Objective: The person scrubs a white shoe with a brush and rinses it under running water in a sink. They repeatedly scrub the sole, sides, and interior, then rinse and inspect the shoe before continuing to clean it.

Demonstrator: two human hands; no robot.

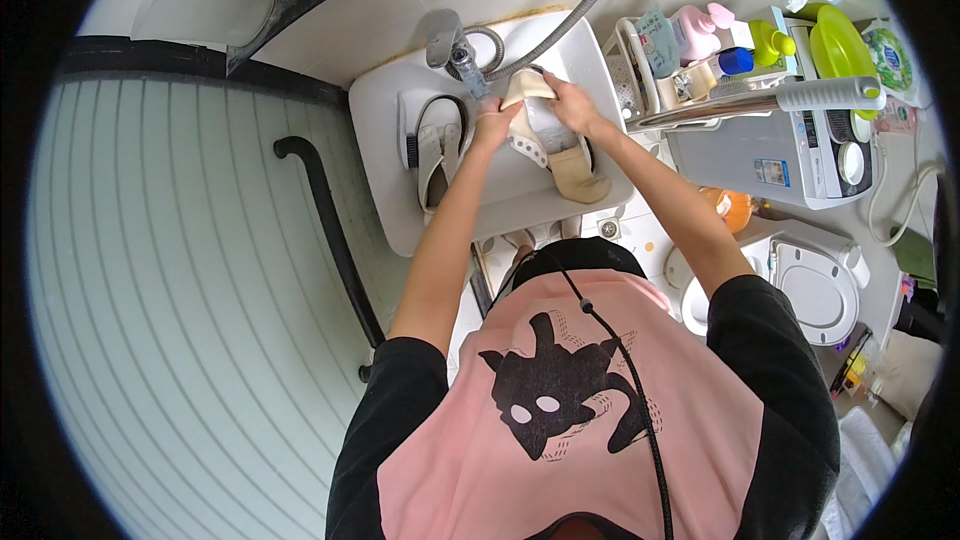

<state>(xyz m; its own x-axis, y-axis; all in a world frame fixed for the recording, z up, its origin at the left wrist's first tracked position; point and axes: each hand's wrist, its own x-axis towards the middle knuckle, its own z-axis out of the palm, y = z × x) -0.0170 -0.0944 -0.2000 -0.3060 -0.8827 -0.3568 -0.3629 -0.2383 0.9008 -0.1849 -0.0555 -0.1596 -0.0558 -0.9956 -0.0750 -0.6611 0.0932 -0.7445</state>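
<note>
Both my hands hold a wet cream canvas shoe (528,148) over the white sink (382,195). My left hand (493,124) grips its left edge, just below the tap (448,37), where water seems to run down. On the other side, my right hand (574,106) pinches the upper right edge. A row of metal eyelets shows along the shoe's opening. From its lower end hangs a beige flap (579,176), perhaps the tongue. Another light shoe (436,165) lies in the sink to the left, partly behind my left forearm. Beside it is a brush with dark bristles (412,151).
A grey shower hose (581,11) crosses above the sink. To the right stand a white basket (630,64) with bottles, a washing machine (727,157) and a toilet (814,300). A metal pole with a grey grip (825,94) juts in. At left is a ribbed glass door (187,277) with a black handle (326,225).
</note>
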